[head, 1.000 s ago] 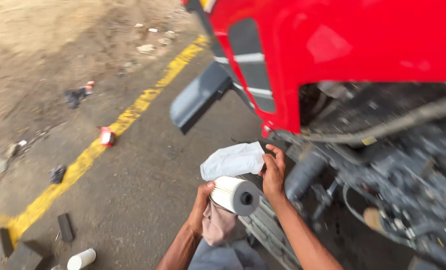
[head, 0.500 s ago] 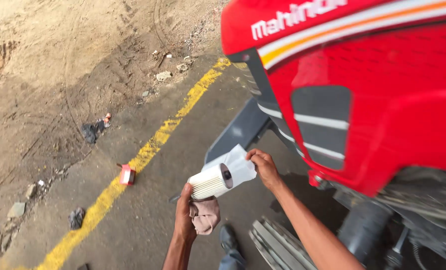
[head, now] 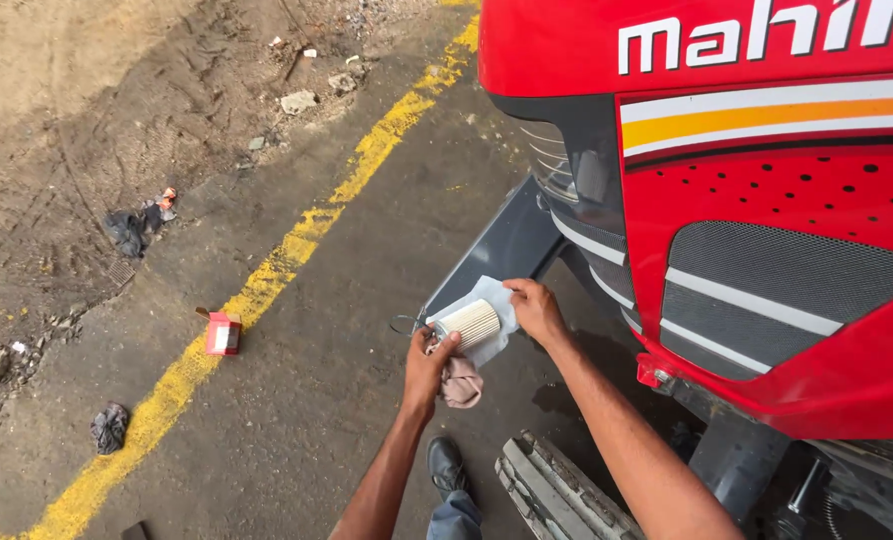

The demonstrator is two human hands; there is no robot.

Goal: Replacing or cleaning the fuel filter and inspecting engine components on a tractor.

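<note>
Outdoors, going left to right: crumpled dark rag (head: pixel 109 426) on the concrete at 8 o'clock, small red-and-white carton (head: pixel 223 333) just beside the worn yellow painted line (head: pixel 266 290), another dark rag heap (head: pixel 131 230) at 10 o'clock on the dirt. Centre frame, left hand (head: pixel 428 366) grips the lower end of a cream pleated-paper cylindrical filter element (head: pixel 469 323), fingers curled and pressed onto it, with a pinkish cloth (head: pixel 460 383) bunched under the palm, likely kept there for wiping. Filter lies sideways, partly in a white plastic wrapper (head: pixel 486 300). Right hand (head: pixel 535 311) at 1 o'clock of the filter pinches the wrapper's top edge, fingers closed on it, steadying the bag around the element. Black shoe (head: pixel 445 464) at 6 o'clock. Red tractor bonnet with grey mesh grille (head: pixel 786 280) fills 3 o'clock, dark front bumper plate (head: pixel 506 250) just behind the hands.
</note>
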